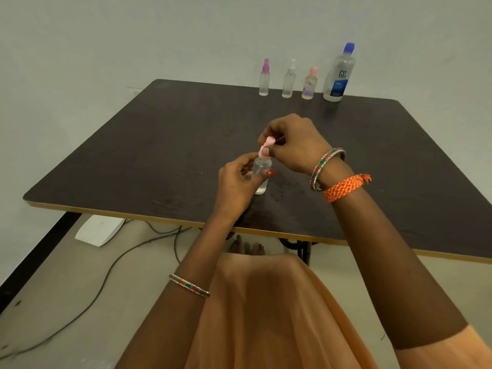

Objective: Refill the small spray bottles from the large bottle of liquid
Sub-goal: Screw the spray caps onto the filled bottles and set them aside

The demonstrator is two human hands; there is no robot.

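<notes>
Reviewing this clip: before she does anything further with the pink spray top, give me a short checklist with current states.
1. Left hand grips the small clear spray bottle: ok.
2. Right hand pinches the pink spray top: ok.
3. Held bottle roughly upright over the table: ok.
4. Spray top screwed on or loose: cannot tell.
5. Liquid level in held bottle: cannot tell.
6. Large renu bottle upright, blue cap on, at the far edge, away from both hands: ok.

A dark wooden table [159, 145] stands against a plain pale wall [133, 35]. Beneath it, on the beige floor [66, 288], black cables [106, 275] trail past a white box [99, 230].
</notes>
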